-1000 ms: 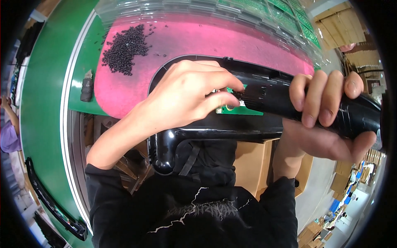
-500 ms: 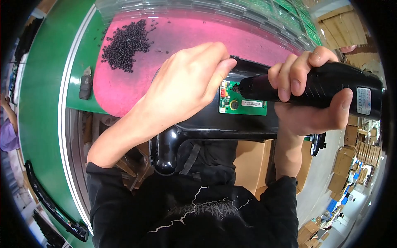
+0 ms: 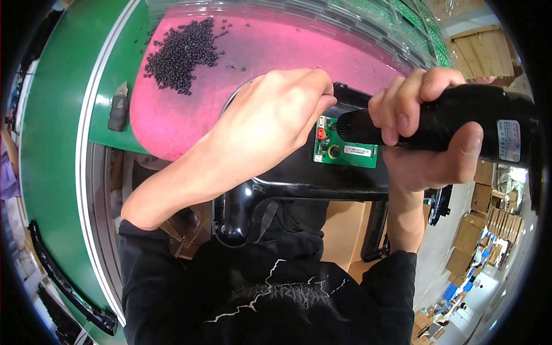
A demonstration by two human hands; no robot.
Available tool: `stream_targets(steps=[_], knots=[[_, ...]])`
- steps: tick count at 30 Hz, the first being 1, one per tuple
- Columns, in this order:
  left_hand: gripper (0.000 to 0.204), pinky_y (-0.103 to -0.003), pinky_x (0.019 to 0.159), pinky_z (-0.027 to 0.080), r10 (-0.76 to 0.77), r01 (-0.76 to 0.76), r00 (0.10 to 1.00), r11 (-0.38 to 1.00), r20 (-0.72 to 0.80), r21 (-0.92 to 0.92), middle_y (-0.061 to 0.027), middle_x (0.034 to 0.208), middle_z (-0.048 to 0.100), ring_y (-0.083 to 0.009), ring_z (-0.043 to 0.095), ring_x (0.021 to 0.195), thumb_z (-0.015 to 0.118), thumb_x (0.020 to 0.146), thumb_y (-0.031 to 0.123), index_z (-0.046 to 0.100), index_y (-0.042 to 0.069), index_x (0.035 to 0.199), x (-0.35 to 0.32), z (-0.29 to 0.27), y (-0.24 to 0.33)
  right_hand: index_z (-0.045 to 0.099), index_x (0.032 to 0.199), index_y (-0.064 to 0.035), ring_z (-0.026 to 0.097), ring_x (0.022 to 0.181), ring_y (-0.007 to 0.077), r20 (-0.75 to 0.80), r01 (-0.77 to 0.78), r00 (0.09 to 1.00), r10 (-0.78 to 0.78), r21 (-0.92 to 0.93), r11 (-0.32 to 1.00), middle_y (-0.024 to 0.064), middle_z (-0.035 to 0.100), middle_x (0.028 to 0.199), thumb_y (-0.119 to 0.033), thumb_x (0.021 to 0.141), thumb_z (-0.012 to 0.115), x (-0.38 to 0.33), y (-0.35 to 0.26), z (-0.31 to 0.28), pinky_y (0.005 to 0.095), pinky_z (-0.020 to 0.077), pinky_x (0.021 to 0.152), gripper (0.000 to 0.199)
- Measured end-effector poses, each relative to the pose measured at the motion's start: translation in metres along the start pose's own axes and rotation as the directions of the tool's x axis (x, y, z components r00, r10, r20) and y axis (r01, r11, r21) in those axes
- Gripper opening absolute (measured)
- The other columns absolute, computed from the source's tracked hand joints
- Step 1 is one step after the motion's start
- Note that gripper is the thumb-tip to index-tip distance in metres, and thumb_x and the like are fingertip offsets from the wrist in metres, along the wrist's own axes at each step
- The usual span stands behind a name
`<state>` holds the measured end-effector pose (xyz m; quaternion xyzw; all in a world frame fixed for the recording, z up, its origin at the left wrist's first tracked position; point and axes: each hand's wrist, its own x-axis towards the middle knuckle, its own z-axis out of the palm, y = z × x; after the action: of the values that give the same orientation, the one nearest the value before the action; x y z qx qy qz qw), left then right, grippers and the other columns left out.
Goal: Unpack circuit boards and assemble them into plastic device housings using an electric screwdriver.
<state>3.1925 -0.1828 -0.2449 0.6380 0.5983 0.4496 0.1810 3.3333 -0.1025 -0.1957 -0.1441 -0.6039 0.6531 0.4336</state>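
A black plastic housing [image 3: 322, 185] lies tilted in front of me, over my lap and the mat's near edge. Inside it sits a green circuit board [image 3: 357, 162] with a white label and a red connector. My left hand [image 3: 276, 112] reaches across the housing, thumb and fingertips pinched at its far edge; the wrist covers much of its left part. In my right hand [image 3: 417, 164] is a black electric screwdriver [image 3: 483, 112], lying sideways, fingers over the body and thumb below. Its nose points left over the board's upper part; I cannot tell whether the tip touches.
Small black screws [image 3: 181, 54] are heaped on the pink mat [image 3: 276, 43]. Clear plastic trays [image 3: 397, 26] with green boards line the back. A dark wrapped piece [image 3: 118, 112] stands on the green table [image 3: 54, 172]. Below the housing is a cardboard box [image 3: 345, 221].
The housing and board have shifted slightly right and down in view, my left hand moving with them. The screwdriver's nose now sits lower against the board area, and the dark bits at its tip are hidden.
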Motion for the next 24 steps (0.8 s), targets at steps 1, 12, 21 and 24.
stream_targets(steps=[1, 12, 21, 24], knots=[[0.011, -0.034, 0.057, 0.046, -0.001, 0.001, 1.000, 1.000, -0.004, -0.015, -0.0166, 0.073, 0.058, -0.0318, 0.059, 0.066, 0.059, 0.079, 0.003, 0.052, -0.004, 0.082, 0.000, 0.000, 0.000, 0.045, 0.089, -0.0046, 0.038, 0.044, 0.0103, 0.042, -0.012, 0.999, 0.012, -0.016, 1.000, 0.0002, 0.042, 0.058, -0.055, 0.078, 0.048, 0.002, 0.001, 0.000, 0.0261, 0.0345, 0.049, 0.052], [0.012, -0.032, 0.055, 0.046, -0.005, 0.007, 0.994, 1.000, 0.106, -0.019, -0.0131, 0.066, 0.057, -0.0259, 0.059, 0.059, 0.065, 0.072, 0.004, 0.055, -0.003, 0.076, -0.007, 0.000, -0.001, 0.047, 0.093, -0.0027, 0.039, 0.045, 0.0115, -0.019, 0.049, 0.999, -0.048, 0.110, 0.993, 0.0007, 0.044, 0.059, -0.056, 0.077, 0.047, -0.004, -0.007, -0.002, 0.0273, 0.0330, 0.048, 0.055], [0.010, -0.033, 0.054, 0.046, 0.131, -0.079, 0.969, 0.967, 0.207, -0.244, -0.0130, 0.069, 0.061, -0.0279, 0.060, 0.061, 0.063, 0.073, 0.004, 0.059, -0.002, 0.080, -0.001, -0.006, 0.003, 0.045, 0.091, -0.0060, 0.038, 0.046, 0.0071, 0.018, 0.189, 0.978, -0.207, 0.342, 0.920, -0.0019, 0.044, 0.062, -0.051, 0.072, 0.058, -0.007, -0.035, -0.010, 0.0217, 0.0296, 0.049, 0.051], [0.010, -0.030, 0.054, 0.047, 0.137, -0.068, 0.975, 0.934, 0.177, -0.350, -0.0137, 0.069, 0.062, -0.0256, 0.061, 0.060, 0.063, 0.074, 0.004, 0.060, -0.003, 0.080, -0.001, 0.000, 0.004, 0.045, 0.092, -0.0060, 0.039, 0.046, 0.0072, 0.046, 0.206, 0.970, -0.237, 0.356, 0.912, -0.0017, 0.044, 0.062, -0.050, 0.072, 0.059, -0.010, -0.037, -0.014, 0.0222, 0.0307, 0.049, 0.050]])
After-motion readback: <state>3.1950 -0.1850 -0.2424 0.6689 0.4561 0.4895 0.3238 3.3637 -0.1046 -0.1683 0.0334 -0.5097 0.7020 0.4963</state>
